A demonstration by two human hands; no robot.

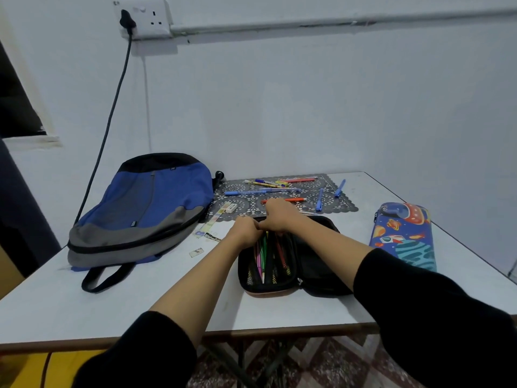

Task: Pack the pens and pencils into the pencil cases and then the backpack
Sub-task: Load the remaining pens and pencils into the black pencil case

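My left hand [246, 229] and right hand [278, 217] sit side by side, fingers curled over the far rim of the open black pencil case [313, 264] on the bench [167, 298]. Loose pens [279, 189] lie at twelve o'clock, the backpack [145, 208] at ten and the space-print case [402, 233] at three.

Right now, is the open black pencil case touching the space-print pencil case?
Apart. The head view shows a strip of bare white table between the black pencil case and the space-print pencil case.
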